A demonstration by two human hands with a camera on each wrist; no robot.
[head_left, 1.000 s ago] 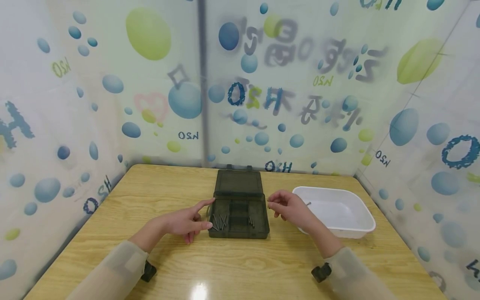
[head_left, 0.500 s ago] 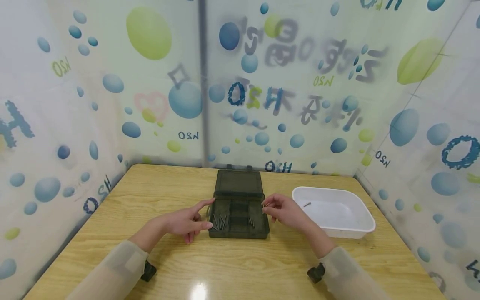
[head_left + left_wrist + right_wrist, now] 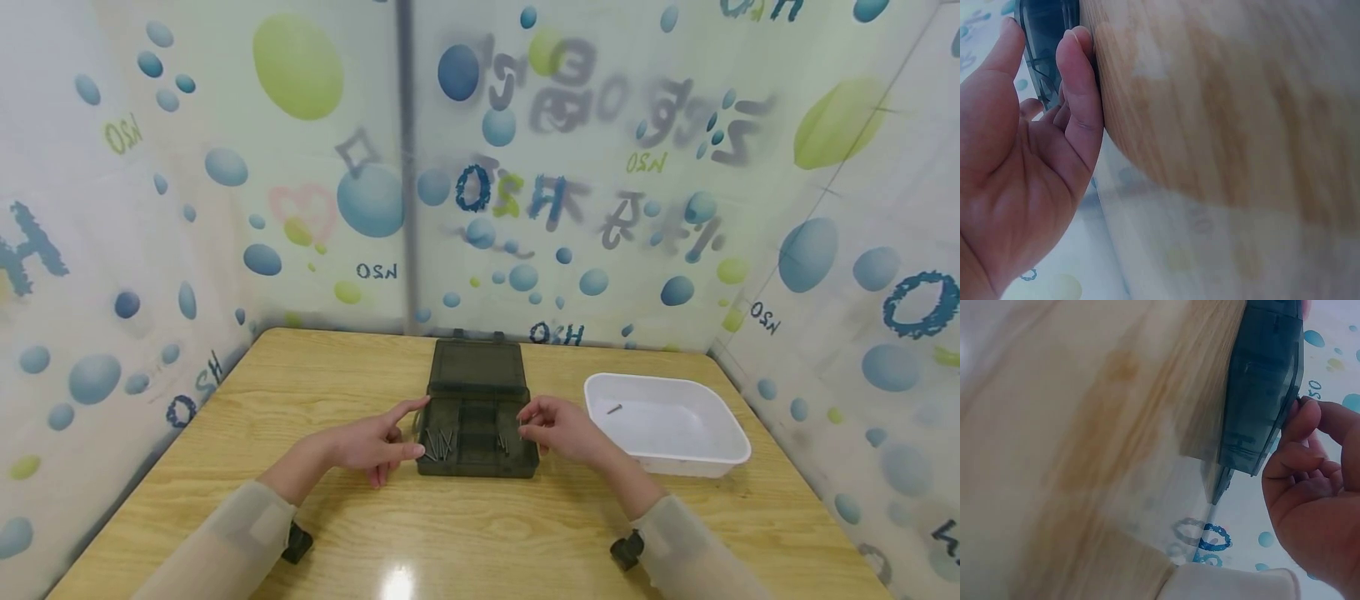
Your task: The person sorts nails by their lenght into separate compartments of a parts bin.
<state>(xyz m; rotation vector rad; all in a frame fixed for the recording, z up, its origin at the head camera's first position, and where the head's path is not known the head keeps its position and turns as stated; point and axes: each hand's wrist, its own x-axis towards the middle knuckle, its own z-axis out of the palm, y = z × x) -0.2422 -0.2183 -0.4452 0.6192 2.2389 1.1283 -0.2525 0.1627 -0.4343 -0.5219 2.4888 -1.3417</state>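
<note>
A dark translucent compartment box (image 3: 477,468) lies with its lid (image 3: 480,364) folded back. Several long screws (image 3: 444,446) lie in its left compartment, and several shorter screws (image 3: 503,443) in the right one. At the box's left side, my left hand (image 3: 367,443) rests with index finger and thumb spread against the edge, the other fingers loosely bent. My right hand (image 3: 564,429) is over the box's right edge, thumb and index finger pinching a small screw. Only the dark tip of that screw (image 3: 1299,398) shows past the fingertips in the right wrist view.
To the right stands a white plastic tray (image 3: 693,463) with one screw (image 3: 615,408) in it. The wooden table (image 3: 450,533) runs back to a patterned curtain (image 3: 480,283), which also closes off both sides.
My right hand has moved left from beside the white tray to over the box's right compartment, carrying the small screw. The left hand has stayed in place.
</note>
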